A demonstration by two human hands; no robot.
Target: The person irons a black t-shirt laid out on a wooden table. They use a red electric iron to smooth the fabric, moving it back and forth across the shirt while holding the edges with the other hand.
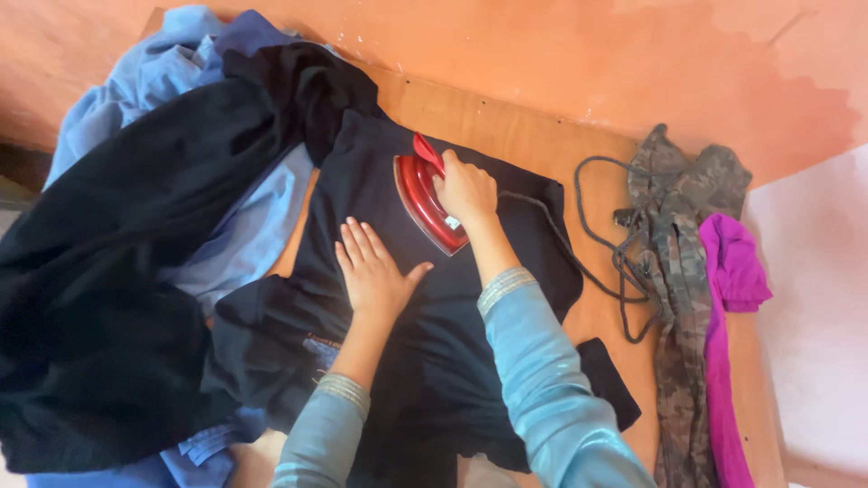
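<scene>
Red iron sitting flat on the black shirt, up near the collar end, in the middle of the wooden table. Right hand wrapped around the iron's handle, fingers curled tight on it. Left hand lying flat on the shirt just beside the iron, fingers spread wide, pressing the cloth smooth.

Could burn those left fingers, being so close to the hot edge. One quick slide of the iron that way, and ouch. Could scorch the shirt too, if left sitting in one spot too long. Hard to tell from here how hot the iron is.

Dark cord running from the iron across the table, looped in a messy curl at the right. Could catch on the camouflage garment or snag and tug the iron sideways. Pink cloth lying right next to that, near the table's edge, easy to pull off.

Big black cloth and blue clothes heaped at the left, touching the shirt's sleeve. Could slump over onto the ironing spot, or get nudged under the iron by mistake. Orange wall behind it all.
</scene>
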